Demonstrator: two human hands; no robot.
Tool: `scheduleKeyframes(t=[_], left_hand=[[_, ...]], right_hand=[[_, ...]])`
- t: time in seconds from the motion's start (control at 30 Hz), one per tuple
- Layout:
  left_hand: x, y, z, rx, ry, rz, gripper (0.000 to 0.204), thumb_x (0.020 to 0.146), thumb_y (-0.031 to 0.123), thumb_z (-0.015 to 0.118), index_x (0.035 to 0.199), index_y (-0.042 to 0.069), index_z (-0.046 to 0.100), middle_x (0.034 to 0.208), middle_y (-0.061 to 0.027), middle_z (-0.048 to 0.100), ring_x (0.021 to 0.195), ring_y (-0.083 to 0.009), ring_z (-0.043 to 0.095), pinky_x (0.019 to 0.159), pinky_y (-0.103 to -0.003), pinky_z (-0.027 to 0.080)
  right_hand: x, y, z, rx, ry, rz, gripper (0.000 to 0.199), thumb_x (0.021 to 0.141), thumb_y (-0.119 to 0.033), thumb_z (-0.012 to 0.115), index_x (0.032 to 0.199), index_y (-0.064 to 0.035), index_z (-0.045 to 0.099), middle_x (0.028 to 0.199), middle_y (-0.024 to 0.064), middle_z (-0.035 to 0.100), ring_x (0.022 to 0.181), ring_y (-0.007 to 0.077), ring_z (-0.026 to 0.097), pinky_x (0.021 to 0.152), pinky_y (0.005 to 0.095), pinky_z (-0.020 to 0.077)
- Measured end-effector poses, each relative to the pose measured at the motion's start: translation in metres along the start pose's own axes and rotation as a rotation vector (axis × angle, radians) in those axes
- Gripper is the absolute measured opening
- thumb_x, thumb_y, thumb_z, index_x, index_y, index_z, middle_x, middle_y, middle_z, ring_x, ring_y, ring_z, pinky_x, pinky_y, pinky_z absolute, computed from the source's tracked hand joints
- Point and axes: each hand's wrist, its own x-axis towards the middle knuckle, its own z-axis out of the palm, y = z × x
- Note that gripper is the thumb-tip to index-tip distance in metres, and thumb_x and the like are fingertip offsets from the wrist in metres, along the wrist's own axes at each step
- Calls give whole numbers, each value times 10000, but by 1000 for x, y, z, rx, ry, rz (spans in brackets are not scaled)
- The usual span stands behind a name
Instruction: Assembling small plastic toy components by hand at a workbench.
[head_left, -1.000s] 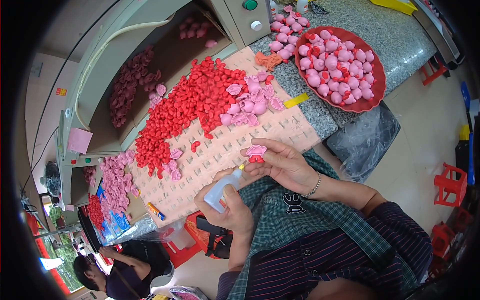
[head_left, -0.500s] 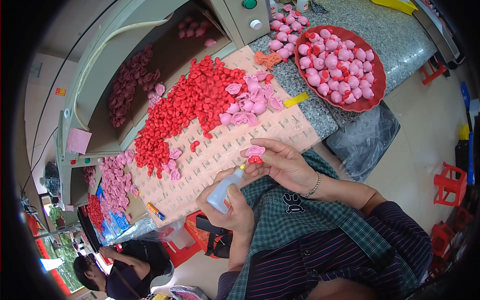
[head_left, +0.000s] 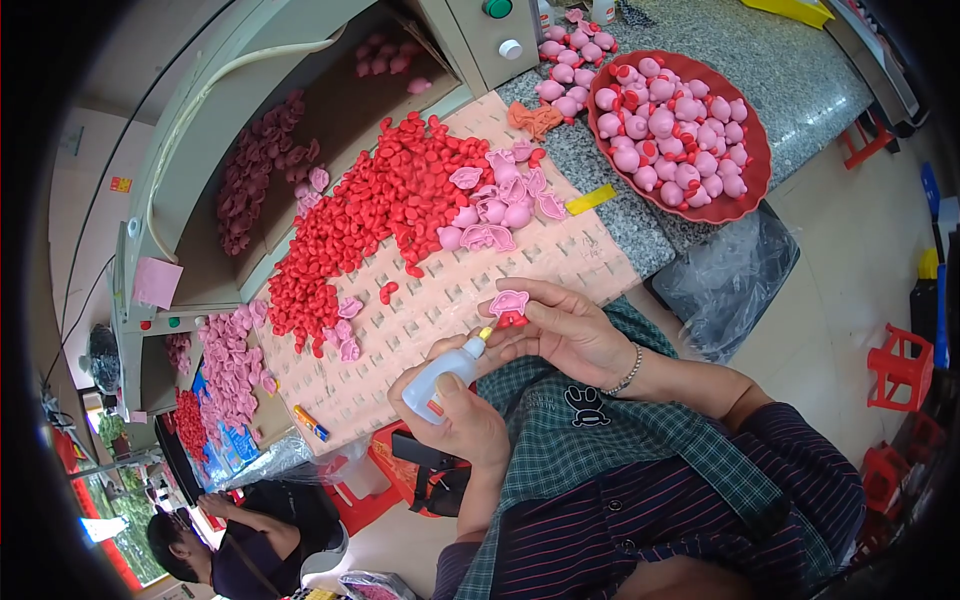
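My left hand (head_left: 462,420) is wrapped round a translucent white squeeze bottle (head_left: 437,386) with a yellow tip. The bottle tilts up to the right, its nozzle close to a small pink and red figure piece (head_left: 509,306). My right hand (head_left: 568,325) pinches that piece between thumb and fingers, with the pink shell above and the red part below. Whether the tip touches the piece I cannot tell. Ahead of my hands, a big heap of small red pieces (head_left: 370,195) lies on the pale pink perforated mat (head_left: 420,310). Pink shells and rounded pink pieces (head_left: 497,208) sit at its right end.
A red scalloped bowl (head_left: 754,190) full of pink round pieces stands at the right on the granite counter (head_left: 800,80). Along the mat's far side runs a grey machine opening (head_left: 330,90) holding pink pieces. A yellow-orange lighter-like object (head_left: 310,423) lies near the mat's edge. Another person (head_left: 240,545) sits lower left.
The bottle in my left hand has shifted slightly, its nozzle a little lower and more upright beside the piece. My right hand holds the piece almost where it was.
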Motion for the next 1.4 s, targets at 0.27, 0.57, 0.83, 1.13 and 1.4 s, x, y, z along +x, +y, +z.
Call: scheduleKeyframes(t=[0.27, 0.57, 0.83, 1.13, 1.4], left_hand=[[-3, -2, 7, -65, -73, -14, 280, 956, 160, 586, 1065, -21, 402, 979, -288, 632, 935, -309, 642, 899, -440, 516], [0, -7, 7, -16, -92, 15, 256, 967, 147, 578, 1058, -20, 407, 988, -287, 637, 943, -295, 646, 880, -410, 531], [1, -6, 6, 8, -113, 26, 250, 970, 146, 574, 1058, -19, 407, 997, -284, 646, 930, -279, 652, 852, -380, 539], [2, -4, 7, 13, -117, 12, 255, 966, 146, 580, 1056, -16, 405, 991, -285, 646, 922, -286, 654, 858, -388, 537], [1, -6, 5, -33, -84, 7, 268, 960, 150, 591, 1051, -21, 406, 976, -290, 638, 930, -311, 648, 888, -434, 522]], right_hand=[[2, 6, -3, -2, -13, -20, 405, 1036, -161, 475, 1419, -34, 439, 1309, 169, 584, 1159, 285, 619, 977, 444, 532], [3, 6, -7, 4, -33, -19, 398, 1030, -148, 485, 1413, -42, 453, 1322, 139, 578, 1167, 293, 614, 966, 477, 532], [4, 6, -7, -27, -41, -25, 401, 1029, -145, 488, 1413, -36, 452, 1320, 148, 579, 1170, 290, 613, 960, 475, 536], [4, 5, -5, -5, -28, -31, 412, 1027, -135, 490, 1414, -7, 429, 1306, 178, 583, 1147, 284, 628, 978, 429, 545], [4, 4, -5, -8, -6, -16, 399, 1031, -155, 486, 1413, -48, 445, 1344, 152, 565, 1148, 302, 628, 938, 484, 547]])
